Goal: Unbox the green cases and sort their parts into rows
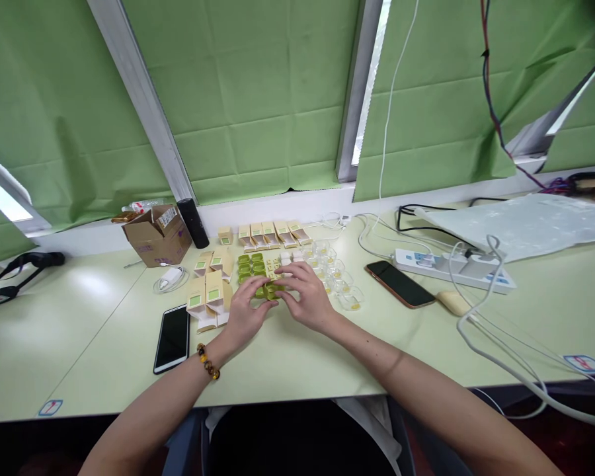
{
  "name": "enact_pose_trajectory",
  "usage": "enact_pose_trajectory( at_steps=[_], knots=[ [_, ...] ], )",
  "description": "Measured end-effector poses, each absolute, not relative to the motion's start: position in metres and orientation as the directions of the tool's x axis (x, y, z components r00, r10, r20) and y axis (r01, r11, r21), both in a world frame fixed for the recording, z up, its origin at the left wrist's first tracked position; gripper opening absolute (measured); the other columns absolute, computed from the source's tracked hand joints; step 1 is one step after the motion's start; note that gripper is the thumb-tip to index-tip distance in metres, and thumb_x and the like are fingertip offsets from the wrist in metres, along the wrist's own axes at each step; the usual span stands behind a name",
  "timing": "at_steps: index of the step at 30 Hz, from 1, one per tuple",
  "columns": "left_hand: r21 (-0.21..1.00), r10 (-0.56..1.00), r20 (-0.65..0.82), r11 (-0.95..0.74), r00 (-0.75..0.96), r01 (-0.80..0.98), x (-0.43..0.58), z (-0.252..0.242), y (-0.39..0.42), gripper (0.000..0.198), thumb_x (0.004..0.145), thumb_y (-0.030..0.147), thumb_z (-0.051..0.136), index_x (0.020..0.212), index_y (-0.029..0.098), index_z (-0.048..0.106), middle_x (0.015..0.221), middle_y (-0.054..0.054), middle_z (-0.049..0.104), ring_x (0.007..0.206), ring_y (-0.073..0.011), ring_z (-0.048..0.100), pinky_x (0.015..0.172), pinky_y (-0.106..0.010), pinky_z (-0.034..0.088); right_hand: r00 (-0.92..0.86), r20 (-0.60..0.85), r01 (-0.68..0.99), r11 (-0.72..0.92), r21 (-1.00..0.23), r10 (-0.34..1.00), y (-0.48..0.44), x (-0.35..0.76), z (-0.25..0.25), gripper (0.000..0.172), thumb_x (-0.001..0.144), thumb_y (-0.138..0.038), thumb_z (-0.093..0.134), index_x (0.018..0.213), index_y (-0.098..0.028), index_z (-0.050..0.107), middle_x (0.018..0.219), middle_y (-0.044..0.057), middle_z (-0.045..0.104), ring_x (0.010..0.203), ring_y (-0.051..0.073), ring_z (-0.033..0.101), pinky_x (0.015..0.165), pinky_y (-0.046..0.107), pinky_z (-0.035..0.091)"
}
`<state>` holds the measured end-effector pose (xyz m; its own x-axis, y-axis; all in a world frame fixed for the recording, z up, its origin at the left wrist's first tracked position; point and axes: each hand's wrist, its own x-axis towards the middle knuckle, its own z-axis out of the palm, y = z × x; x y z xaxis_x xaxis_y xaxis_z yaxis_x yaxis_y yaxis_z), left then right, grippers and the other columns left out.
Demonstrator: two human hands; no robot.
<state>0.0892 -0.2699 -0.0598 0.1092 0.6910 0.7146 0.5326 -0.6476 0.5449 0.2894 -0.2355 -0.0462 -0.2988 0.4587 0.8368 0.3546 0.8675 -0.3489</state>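
My left hand (pixel 244 312) and my right hand (pixel 305 295) meet over a small green container (pixel 271 291) on the pale green table (pixel 297 357). Both hands have their fingers closed around it. My left wrist wears a bead bracelet (pixel 208 361). More green containers (pixel 250 265) sit in a group just behind my hands. Small cream boxes with green labels (pixel 209 297) lie to the left of my left hand. Another row of open cream boxes (pixel 270 233) stands further back. Clear plastic cups (pixel 337 276) sit to the right of my right hand.
A black phone (pixel 172 337) lies at the left, a second phone (pixel 399 283) at the right. A cardboard box (pixel 157 235) and black cylinder (pixel 193 223) stand at the back left. A power strip (pixel 453 268) with white cables (pixel 500 357) crosses the right side.
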Motion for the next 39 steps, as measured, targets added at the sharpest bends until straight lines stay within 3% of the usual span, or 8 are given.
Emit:
enact_pose_trajectory(
  at_steps=[6,18,27,35,37,39],
  knots=[
    [0.391,0.577,0.789,-0.736,0.21,0.553,0.093,-0.06,-0.275,0.043,0.093,0.023,0.077,0.135,0.026,0.067,0.128,-0.01,0.073,0.117,-0.0256,0.072,0.102,-0.044,0.062,-0.35,0.869,0.453,0.875,-0.169,0.349,-0.235,0.285,-0.05,0.019,0.092,-0.008,0.067,0.086,-0.024,0.077,0.114,0.01,0.074,0.119,0.032,0.056,0.088,0.046,0.06],
    [0.45,0.659,0.732,-0.657,0.171,0.605,0.094,-0.054,-0.277,0.041,0.09,0.019,0.078,0.129,0.025,0.07,0.128,-0.01,0.074,0.119,-0.0276,0.072,0.106,-0.047,0.06,-0.428,0.823,0.489,0.861,-0.137,0.374,-0.238,0.285,-0.042,0.018,0.098,-0.01,0.056,0.097,-0.022,0.069,0.109,0.014,0.064,0.112,0.031,0.055,0.089,0.046,0.056],
    [0.605,0.78,0.624,-0.521,0.047,0.601,0.091,-0.055,-0.274,0.04,0.085,0.019,0.081,0.124,0.024,0.072,0.127,-0.009,0.074,0.12,-0.0277,0.07,0.107,-0.048,0.058,-0.015,0.969,0.435,0.874,-0.215,0.246,-0.238,0.303,-0.029,0.008,0.099,-0.025,0.063,0.102,-0.028,0.07,0.097,0.01,0.062,0.099,0.031,0.062,0.089,0.052,0.053],
    [0.575,0.747,0.662,-0.561,0.065,0.595,0.091,-0.055,-0.274,0.04,0.087,0.022,0.08,0.126,0.026,0.071,0.128,-0.009,0.073,0.12,-0.0277,0.069,0.106,-0.047,0.058,-0.177,0.886,0.381,0.859,-0.34,0.429,-0.225,0.318,-0.04,0.015,0.096,-0.045,0.068,0.087,-0.034,0.074,0.084,0.008,0.072,0.088,0.031,0.069,0.086,0.054,0.053],
    [0.597,0.757,0.652,-0.542,0.037,0.591,0.09,-0.055,-0.272,0.039,0.087,0.023,0.08,0.125,0.026,0.072,0.127,-0.008,0.073,0.115,-0.0267,0.07,0.103,-0.046,0.059,-0.127,0.894,0.339,0.865,-0.369,0.431,-0.229,0.315,-0.036,0.014,0.094,-0.043,0.071,0.085,-0.034,0.074,0.084,0.008,0.074,0.087,0.03,0.069,0.085,0.054,0.053],
    [0.617,0.761,0.649,-0.531,0.006,0.581,0.089,-0.055,-0.271,0.038,0.086,0.024,0.08,0.124,0.026,0.072,0.126,-0.008,0.074,0.111,-0.0262,0.071,0.099,-0.045,0.06,-0.015,0.872,0.242,0.848,-0.472,0.49,-0.233,0.309,-0.03,0.014,0.093,-0.043,0.074,0.085,-0.032,0.074,0.086,0.008,0.074,0.088,0.03,0.069,0.087,0.055,0.053]
  ],
)
